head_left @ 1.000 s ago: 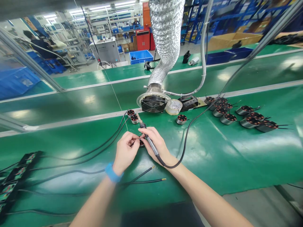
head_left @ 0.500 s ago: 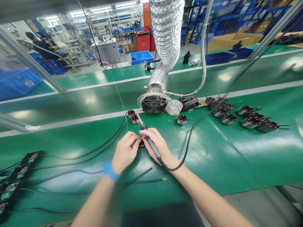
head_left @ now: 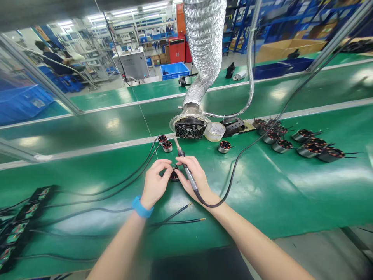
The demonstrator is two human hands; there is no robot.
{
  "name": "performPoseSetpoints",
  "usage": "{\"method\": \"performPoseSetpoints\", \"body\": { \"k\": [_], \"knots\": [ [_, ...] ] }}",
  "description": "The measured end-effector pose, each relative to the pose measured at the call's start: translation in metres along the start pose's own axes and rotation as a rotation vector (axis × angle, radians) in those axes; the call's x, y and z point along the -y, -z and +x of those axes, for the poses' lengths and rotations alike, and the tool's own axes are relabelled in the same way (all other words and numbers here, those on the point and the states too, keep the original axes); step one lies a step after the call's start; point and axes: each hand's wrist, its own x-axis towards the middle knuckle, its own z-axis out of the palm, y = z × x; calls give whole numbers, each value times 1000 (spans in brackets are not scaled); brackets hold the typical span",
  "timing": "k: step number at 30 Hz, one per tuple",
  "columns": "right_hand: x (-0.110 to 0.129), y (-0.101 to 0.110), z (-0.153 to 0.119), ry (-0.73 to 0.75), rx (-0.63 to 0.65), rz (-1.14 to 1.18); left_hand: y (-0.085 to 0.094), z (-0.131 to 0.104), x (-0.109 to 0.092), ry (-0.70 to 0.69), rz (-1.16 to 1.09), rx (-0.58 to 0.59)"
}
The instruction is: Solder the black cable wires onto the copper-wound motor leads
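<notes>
A small round motor part (head_left: 174, 175) with a metal rim sits on the green bench between my hands. My left hand (head_left: 155, 181), with a blue band at the wrist, is pinched at its left side; what the fingertips hold is too small to tell. In my right hand (head_left: 194, 175) lies a soldering iron (head_left: 190, 177), its tip pointing up and away, while the thumb reaches to the motor part. Two more motor parts (head_left: 167, 146) stand just beyond, with black cables running to them.
A fan (head_left: 190, 129) under a foil duct (head_left: 204, 42) hangs ahead, beside a white round tub (head_left: 215, 132). Several motor parts (head_left: 282, 146) stand at right. Black cables lead to a rack of circuit boards (head_left: 25, 221) at left. Loose cable ends (head_left: 186, 221) lie nearer me.
My left hand's fingers have lifted and shifted slightly at the motor part. The soldering iron has turned a little more upright in my right hand, its tip now slightly further right.
</notes>
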Motion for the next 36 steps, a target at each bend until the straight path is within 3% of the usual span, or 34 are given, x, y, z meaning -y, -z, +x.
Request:
{"method": "performPoseSetpoints", "body": {
  "k": [7,19,24,28,36],
  "knots": [
    [1,1,4,-65,61,86,-1,0,-1,-2,-48,10],
    [-11,-1,-13,-169,145,183,-3,-12,-2,-277,337,45],
    [-12,-3,-14,-177,125,179,-2,-10,-1,-369,367,80],
    [-12,-3,-13,-200,114,198,0,-8,-3,-298,301,49],
    [-11,-4,-14,-215,110,182,-2,-6,-7,7,70,-1]
  ]
}}
